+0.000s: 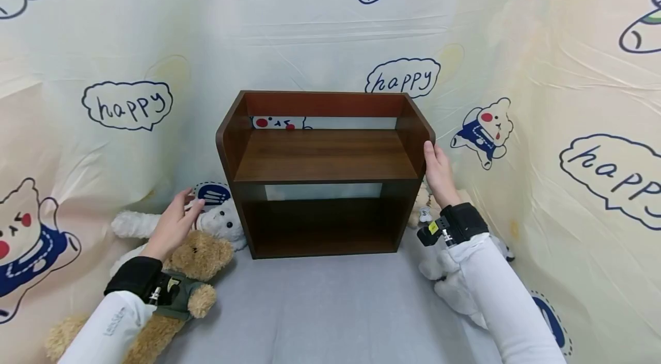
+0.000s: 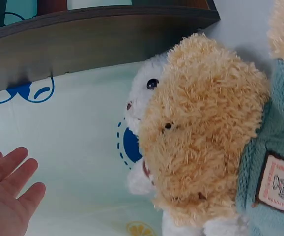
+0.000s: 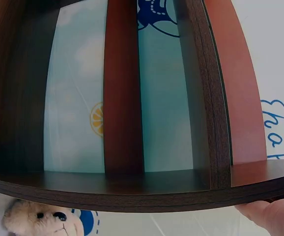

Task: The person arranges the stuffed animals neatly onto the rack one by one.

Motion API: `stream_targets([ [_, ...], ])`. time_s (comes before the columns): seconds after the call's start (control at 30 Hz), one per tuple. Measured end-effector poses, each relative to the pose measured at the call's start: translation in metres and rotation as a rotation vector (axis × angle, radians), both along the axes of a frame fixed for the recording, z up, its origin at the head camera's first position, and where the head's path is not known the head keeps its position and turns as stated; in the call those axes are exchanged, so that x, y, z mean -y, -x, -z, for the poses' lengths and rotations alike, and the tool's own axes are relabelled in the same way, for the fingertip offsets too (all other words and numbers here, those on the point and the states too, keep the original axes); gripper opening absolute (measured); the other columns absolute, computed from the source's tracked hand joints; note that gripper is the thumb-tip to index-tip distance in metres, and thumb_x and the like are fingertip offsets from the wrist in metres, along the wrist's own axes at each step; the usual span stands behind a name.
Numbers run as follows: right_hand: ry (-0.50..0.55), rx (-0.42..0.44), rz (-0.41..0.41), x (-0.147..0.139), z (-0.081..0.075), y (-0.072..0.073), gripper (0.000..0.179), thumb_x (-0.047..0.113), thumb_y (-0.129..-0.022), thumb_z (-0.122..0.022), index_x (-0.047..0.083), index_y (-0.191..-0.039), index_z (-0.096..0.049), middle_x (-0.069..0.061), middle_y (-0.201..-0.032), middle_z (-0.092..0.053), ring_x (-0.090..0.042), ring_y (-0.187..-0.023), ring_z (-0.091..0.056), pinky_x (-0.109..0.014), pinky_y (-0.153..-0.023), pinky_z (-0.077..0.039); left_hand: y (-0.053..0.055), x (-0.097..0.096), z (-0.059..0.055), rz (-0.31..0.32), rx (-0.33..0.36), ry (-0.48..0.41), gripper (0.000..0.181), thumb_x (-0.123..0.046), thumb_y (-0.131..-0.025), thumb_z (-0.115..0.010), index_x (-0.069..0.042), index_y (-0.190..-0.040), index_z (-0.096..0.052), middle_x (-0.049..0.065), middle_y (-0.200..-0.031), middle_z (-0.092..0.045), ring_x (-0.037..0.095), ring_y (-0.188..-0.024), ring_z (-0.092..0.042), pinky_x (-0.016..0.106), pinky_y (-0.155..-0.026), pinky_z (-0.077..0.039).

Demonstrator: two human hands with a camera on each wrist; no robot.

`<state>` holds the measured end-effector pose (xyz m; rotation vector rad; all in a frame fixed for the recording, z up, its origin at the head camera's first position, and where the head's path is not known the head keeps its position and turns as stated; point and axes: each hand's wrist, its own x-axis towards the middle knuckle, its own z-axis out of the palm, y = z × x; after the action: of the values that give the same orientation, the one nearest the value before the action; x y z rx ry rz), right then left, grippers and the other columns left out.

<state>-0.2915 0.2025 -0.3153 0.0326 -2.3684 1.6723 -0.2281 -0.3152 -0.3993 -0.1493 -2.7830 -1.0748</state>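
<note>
A dark brown wooden shelf with two tiers stands upright at the back middle of the head view. My right hand touches the outer face of its right side panel near the upper front edge. In the right wrist view a thumb lies against that panel from outside, the other fingers mostly hidden. My left hand is held apart from the shelf's left side with its fingers spread, holding nothing. It hovers over a white plush toy and a tan teddy bear in a green knitted top.
Beyond the right side panel, partly under my right arm, are a white plush toy and a tan plush toy. A grey cloth covers the surface in front of the shelf. Printed curtains hang close behind and at both sides.
</note>
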Motion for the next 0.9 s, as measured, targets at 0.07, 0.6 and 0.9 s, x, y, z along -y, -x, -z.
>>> stream_targets([
  [0.07,-0.002,-0.002,-0.004,0.0,0.0,0.0,0.07,0.047,-0.097,-0.026,-0.002,-0.144,-0.009,-0.019,-0.15,-0.011,-0.03,-0.137,-0.012,-0.042,-0.11,-0.011,-0.001,0.002,-0.001,0.01,0.002,0.003,0.07,-0.041,-0.098,-0.029,0.008,-0.142,-0.005,0.038,-0.134,-0.025,0.053,-0.118,-0.031,0.061,-0.091,-0.029],
  [0.6,-0.043,-0.021,0.001,0.002,0.0,0.001,0.067,0.045,-0.098,-0.024,-0.003,-0.144,-0.011,-0.02,-0.149,-0.015,-0.032,-0.136,-0.016,-0.043,-0.11,-0.014,-0.007,0.015,0.0,-0.006,0.044,0.19,0.085,-0.045,-0.091,-0.047,0.014,-0.139,-0.009,0.042,-0.132,-0.024,0.054,-0.119,-0.027,0.063,-0.091,-0.027],
  [0.9,-0.069,-0.006,-0.008,0.002,0.0,-0.001,0.068,0.047,-0.097,-0.022,0.0,-0.145,-0.01,-0.02,-0.149,-0.016,-0.034,-0.135,-0.018,-0.046,-0.108,-0.017,-0.006,0.02,0.008,-0.011,0.115,0.286,0.102,-0.055,-0.083,-0.054,0.019,-0.136,-0.008,0.046,-0.13,-0.021,0.057,-0.117,-0.025,0.064,-0.092,-0.026],
])
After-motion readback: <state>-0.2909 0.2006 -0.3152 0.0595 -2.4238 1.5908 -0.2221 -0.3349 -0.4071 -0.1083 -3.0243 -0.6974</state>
